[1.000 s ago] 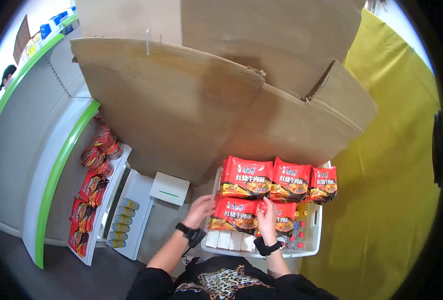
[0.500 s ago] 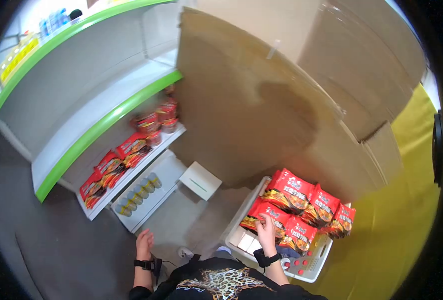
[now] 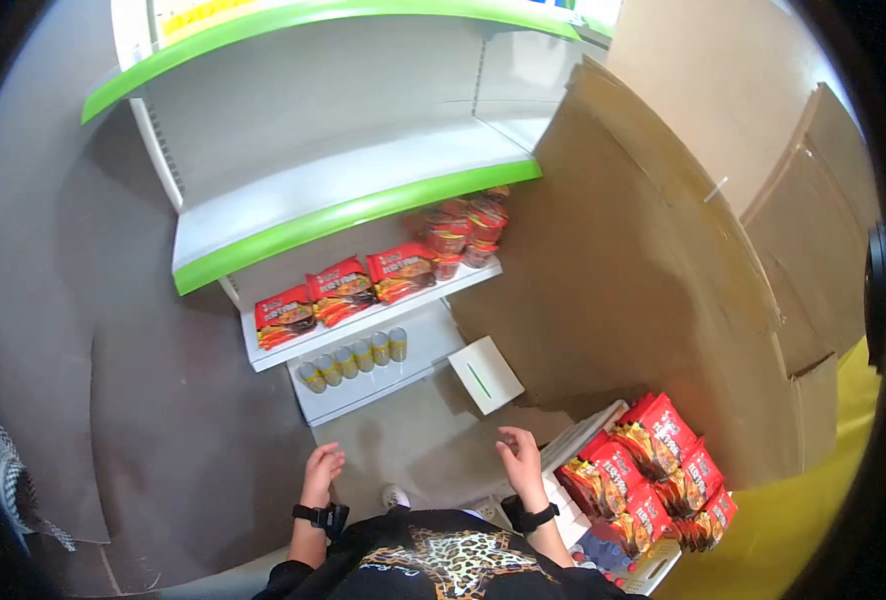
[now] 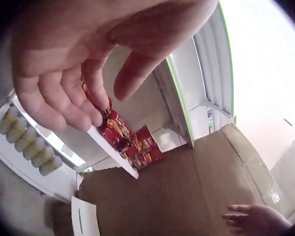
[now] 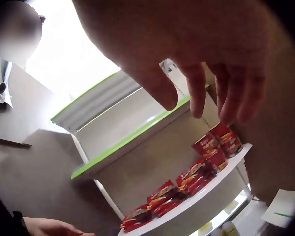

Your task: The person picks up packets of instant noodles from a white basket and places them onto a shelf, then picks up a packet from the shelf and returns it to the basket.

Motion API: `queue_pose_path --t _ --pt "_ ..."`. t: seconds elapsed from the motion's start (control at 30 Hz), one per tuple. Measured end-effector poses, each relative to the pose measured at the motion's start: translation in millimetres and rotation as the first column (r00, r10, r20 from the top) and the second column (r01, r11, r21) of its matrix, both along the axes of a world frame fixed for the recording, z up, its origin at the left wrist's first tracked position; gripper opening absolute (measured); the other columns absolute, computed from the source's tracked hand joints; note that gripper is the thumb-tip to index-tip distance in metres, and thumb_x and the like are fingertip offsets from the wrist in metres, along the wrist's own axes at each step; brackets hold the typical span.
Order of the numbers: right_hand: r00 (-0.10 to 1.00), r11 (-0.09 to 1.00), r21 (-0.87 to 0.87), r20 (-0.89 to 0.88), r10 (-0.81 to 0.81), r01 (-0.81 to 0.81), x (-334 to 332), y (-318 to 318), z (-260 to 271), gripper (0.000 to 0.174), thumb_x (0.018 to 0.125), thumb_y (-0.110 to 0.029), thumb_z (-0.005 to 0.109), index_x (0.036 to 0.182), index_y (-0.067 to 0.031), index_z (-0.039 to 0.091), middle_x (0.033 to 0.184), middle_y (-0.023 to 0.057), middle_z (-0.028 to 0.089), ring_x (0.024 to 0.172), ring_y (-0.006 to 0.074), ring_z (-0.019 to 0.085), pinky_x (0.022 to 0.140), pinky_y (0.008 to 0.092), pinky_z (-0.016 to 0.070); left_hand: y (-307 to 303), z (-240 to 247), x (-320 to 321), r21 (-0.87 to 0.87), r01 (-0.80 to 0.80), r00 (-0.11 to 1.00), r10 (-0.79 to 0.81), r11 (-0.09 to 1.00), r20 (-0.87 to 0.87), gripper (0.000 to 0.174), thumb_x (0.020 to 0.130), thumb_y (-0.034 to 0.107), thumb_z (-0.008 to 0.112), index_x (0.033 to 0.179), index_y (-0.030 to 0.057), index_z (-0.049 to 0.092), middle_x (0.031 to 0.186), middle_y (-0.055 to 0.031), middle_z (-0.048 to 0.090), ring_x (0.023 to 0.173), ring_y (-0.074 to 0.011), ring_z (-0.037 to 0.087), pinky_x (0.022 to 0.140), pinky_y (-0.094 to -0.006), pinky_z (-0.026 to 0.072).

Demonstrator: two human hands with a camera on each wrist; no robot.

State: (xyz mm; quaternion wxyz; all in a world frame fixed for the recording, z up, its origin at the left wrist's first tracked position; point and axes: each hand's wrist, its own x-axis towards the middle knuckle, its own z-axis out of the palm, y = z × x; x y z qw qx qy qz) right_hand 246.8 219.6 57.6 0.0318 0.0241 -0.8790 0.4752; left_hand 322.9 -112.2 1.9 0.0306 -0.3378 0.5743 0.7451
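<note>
Both left hand (image 3: pixel 321 474) and right hand (image 3: pixel 523 468) hang empty, fingers loosely parted; probably between grasps, the next needing a packet (image 3: pixel 606 480) pinched at right.

Red noodle packets (image 3: pixel 608 478), with white print and a food picture in yellow and dark colours, are lying piled in a white basket (image 3: pixel 661 568), fronts facing mostly upward, slightly tilted, in two rows that are touching each other. Three more groups of the same red packets (image 3: pixel 341 290) are sitting side by side along a white shelf (image 3: pixel 378 318).
</note>
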Motion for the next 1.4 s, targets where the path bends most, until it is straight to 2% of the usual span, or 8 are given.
queue_pose_path --t 0.47,0.53,0.87,1.17,1.2,1.27,1.33,1.4 --pt "0.99 0.99 0.047 0.056 0.133 -0.135 -3.6 -55.7 -14.3 0.023 0.074 -0.008 0.056 0.096 -0.0028 0.055 0.088 0.0111 0.052 0.076 0.0189 0.054 0.067 0.0276 0.0437 -47.8 -6.6 30.0 0.036 -0.117 0.993 0.117 0.992 0.011 0.024 0.081 0.017 0.05 0.103 0.0093 0.054 0.092 -0.0032 0.059 0.081 -0.0109 0.055 0.069 -0.0222 0.0418" --pt "0.974 0.988 0.01 0.171 0.148 -0.152 -8.1 -66.7 -4.9 0.024 0.074 -0.011 0.056 0.097 -0.0032 0.055 0.097 0.0154 0.052 0.086 0.0272 0.054 0.077 0.0331 0.0418 -49.2 -8.4 32.5 0.041 -0.144 0.989 0.143 0.989 0.03 0.024 0.081 0.017 0.05 0.103 0.0093 0.054 0.092 -0.003 0.059 0.081 -0.0105 0.055 0.069 -0.022 0.0418" --pt "0.913 0.927 -0.009 0.169 0.371 -0.375 -77.3 -115.8 -19.1 0.024 0.075 -0.013 0.056 0.097 -0.005 0.055 0.095 0.0141 0.052 0.082 0.0252 0.054 0.073 0.0327 0.043 -72.5 -18.7 25.1 -0.003 -0.318 0.946 0.317 0.948 0.059 0.023 0.082 0.017 0.05 0.103 0.0087 0.053 0.09 -0.0014 0.059 0.077 -0.0086 0.055 0.066 -0.0213 0.0431" --pt "0.862 0.903 -0.106 0.272 0.429 -0.416 -176.3 -164.4 -40.4 0.026 0.076 -0.014 0.056 0.1 -0.0042 0.055 0.097 0.0142 0.054 0.086 0.0237 0.055 0.072 0.0323 0.0434 -93.2 -7.4 -53.3 0.011 -0.313 0.945 0.31 0.95 0.108 0.027 0.081 0.022 0.051 0.105 0.0101 0.053 0.092 0.0003 0.059 0.08 -0.009 0.054 0.07 -0.0236 0.0409" --pt "0.844 0.885 -0.183 0.269 0.463 -0.427 -190.6 -169.8 -55.4 0.027 0.076 -0.012 0.055 0.102 -0.0033 0.054 0.098 0.0111 0.055 0.083 0.0196 0.054 0.07 0.029 0.0429 -98.0 -10.2 -68.4 0.011 -0.317 0.943 0.314 0.948 0.115 0.027 0.081 0.022 0.051 0.105 0.0101 0.053 0.092 0.0003 0.059 0.08 -0.009 0.054 0.07 -0.0236 0.0409" --pt "0.822 0.862 -0.261 0.274 0.499 -0.435 -219.8 -181.6 -81.6 0.029 0.076 -0.01 0.055 0.104 -0.0023 0.053 0.099 0.008 0.055 0.08 0.0156 0.053 0.069 0.0256 0.0424 -110.3 -25.4 -103.3 0.045 -0.254 0.963 0.248 0.966 0.108 0.026 0.081 0.022 0.051 0.104 0.0122 0.055 0.094 0.0016 0.058 0.087 -0.0087 0.051 0.075 -0.0261 0.0385" --pt "0.755 0.851 -0.417 0.43 0.495 -0.32 -251.7 -196.6 -105.5 0.033 0.076 -0.011 0.055 0.107 -0.0022 0.051 0.101 0.0061 0.055 0.083 0.0135 0.052 0.072 0.0256 0.0413 -122.1 -47.3 -145.5 0.056 -0.208 0.973 0.201 0.976 0.117 0.027 0.081 0.023 0.051 0.105 0.0132 0.055 0.098 0.0015 0.057 0.092 -0.0093 0.049 0.078 -0.0278 0.037" --pt "0.756 0.853 -0.413 0.432 0.492 -0.32 -280.8 -213.4 -134.4 0.037 0.075 -0.013 0.056 0.11 -0.0031 0.05 0.1 0.0061 0.055 0.088 0.0131 0.051 0.073 0.0264 0.0409 -129.2 -60.5 -187.3 0.081 -0.132 0.987 0.124 0.988 0.099 0.033 0.08 0.026 0.05 0.111 0.0136 0.053 0.108 0.0003 0.052 0.102 -0.0123 0.044 0.086 -0.0307 0.0327"
